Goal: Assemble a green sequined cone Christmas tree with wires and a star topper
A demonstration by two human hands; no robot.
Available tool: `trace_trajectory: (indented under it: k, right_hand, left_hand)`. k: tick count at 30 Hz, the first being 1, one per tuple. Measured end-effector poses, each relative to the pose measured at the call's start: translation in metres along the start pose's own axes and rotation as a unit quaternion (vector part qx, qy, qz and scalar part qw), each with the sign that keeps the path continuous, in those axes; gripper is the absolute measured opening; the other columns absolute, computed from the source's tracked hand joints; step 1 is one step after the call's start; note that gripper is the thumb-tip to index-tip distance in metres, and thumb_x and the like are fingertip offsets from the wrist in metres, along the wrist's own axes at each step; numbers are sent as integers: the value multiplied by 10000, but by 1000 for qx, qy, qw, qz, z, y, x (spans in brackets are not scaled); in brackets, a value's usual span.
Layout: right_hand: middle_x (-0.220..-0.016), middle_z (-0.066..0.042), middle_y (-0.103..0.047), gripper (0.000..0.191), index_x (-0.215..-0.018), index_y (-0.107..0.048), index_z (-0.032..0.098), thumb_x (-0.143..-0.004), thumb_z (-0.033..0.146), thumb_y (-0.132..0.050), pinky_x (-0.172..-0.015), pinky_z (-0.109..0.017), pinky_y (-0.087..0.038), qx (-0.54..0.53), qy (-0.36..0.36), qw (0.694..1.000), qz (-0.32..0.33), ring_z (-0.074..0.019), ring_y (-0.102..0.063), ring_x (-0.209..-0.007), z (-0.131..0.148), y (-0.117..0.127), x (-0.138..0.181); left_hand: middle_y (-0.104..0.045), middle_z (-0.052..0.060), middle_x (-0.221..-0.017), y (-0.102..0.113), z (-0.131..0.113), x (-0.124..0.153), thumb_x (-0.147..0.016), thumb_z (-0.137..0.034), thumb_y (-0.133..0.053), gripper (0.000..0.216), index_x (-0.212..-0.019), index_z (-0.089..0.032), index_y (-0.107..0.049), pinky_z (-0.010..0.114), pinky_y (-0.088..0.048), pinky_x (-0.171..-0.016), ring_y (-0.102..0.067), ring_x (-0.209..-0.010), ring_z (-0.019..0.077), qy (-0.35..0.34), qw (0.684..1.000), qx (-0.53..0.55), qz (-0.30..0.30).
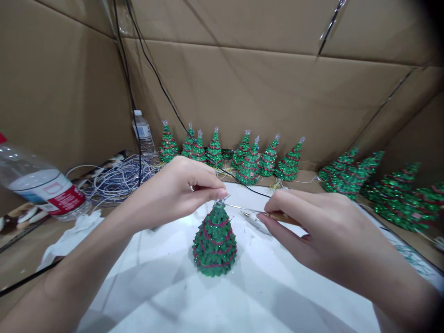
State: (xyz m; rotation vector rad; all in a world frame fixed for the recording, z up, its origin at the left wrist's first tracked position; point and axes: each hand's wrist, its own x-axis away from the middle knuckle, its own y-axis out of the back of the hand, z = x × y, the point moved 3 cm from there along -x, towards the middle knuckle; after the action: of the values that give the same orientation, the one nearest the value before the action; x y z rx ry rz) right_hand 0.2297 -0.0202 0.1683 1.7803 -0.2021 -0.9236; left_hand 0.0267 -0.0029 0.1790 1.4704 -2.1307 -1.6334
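Observation:
A small green glittery Christmas tree [215, 243] with red garlands stands upright on the white sheet [243, 296] in front of me. My left hand [176, 189] is closed in a pinch on the clear topper at the tree's tip. My right hand [312, 222] is closed round a thin tool with a wooden handle [277, 216]; its metal needle points left and reaches the treetop. A small white object [255, 221] lies just under the tool.
Several finished trees [249, 162] stand in a row at the back by the cardboard wall, with more lying at right [395, 199]. Left: a tilted plastic bottle [41, 185], an upright bottle [143, 134], a tangle of white wires [114, 178], black cables.

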Motion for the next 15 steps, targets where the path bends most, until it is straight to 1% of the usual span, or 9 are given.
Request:
trace_trajectory:
  k: [2,6,8,11,15]
  right_hand:
    - [-615,16,-572,140,-734,-538,200,-869,221,-513,-486,-265,-260,0,1,1000,-2,-134,-530,-525,0,0,0]
    - [-610,17,-565,134,-731,-539,199,-862,217,-518,-481,-264,-257,-2,-2,1000,0,-132,-521,-516,0,0,0]
    - [-609,18,-561,137,-725,-535,199,-860,219,-520,-478,-263,-255,-3,-6,1000,2,-130,-512,-512,-1,0,0]
    - [-618,16,-562,139,-723,-530,200,-860,225,-524,-483,-260,-261,-8,-8,1000,4,-128,-505,-518,-2,0,0]
    - [-621,14,-562,135,-727,-533,202,-859,227,-526,-488,-259,-268,-11,-10,1000,6,-131,-508,-529,-2,0,0]
  left_hand:
    - [-604,-10,-589,0,0,0,-862,-212,-570,222,-686,-161,-694,209,-358,-497,-506,-532,87,10,1000,-5,0]
    - [-626,-4,-591,-2,4,2,-866,-283,-562,239,-713,-167,-705,214,-357,-475,-513,-527,97,67,998,-16,12]
    - [-640,0,-606,-2,5,3,-868,-305,-557,246,-740,-170,-718,219,-367,-479,-526,-532,103,82,996,-18,23]
    - [-646,3,-615,-3,4,3,-875,-297,-546,247,-768,-164,-726,219,-366,-478,-533,-534,102,69,997,-19,34]
    - [-632,2,-605,-3,2,3,-884,-241,-535,245,-749,-145,-715,215,-356,-486,-529,-537,97,36,999,-30,28]
